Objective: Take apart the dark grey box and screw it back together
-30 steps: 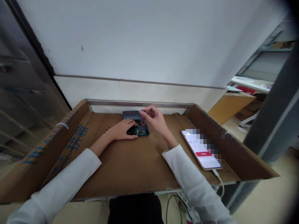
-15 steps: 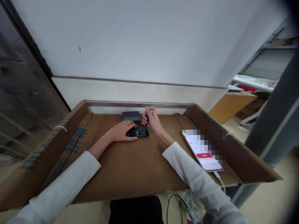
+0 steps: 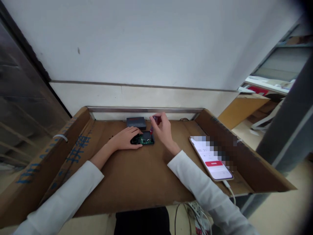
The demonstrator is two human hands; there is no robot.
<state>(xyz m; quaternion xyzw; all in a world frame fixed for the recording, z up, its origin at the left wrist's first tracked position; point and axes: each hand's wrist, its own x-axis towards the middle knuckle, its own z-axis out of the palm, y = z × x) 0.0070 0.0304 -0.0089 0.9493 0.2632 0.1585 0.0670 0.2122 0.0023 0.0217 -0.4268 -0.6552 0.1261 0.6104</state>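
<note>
A small black case with a green circuit board (image 3: pixel 146 141) lies flat on the cardboard. My left hand (image 3: pixel 126 138) grips the case at its left end, thumb along the near side and fingers over the far side. In my right hand (image 3: pixel 161 128) is a small screwdriver (image 3: pixel 151 130) with a red handle. It stands nearly upright, its tip down at the right part of the board; whether it sits in a screw is too small to tell. Just behind the case lies a dark grey box (image 3: pixel 136 123).
Raised cardboard walls (image 3: pixel 244 160) edge the work surface left and right, with a white wall behind. A lit phone (image 3: pixel 211 161) with a white charging cable (image 3: pixel 230 189) lies at the right. Several cables hang below the front edge.
My right hand's fingers have opened somewhat around the screwdriver, so more of its red handle shows. My left hand still holds the case. The whole view has shifted slightly.
</note>
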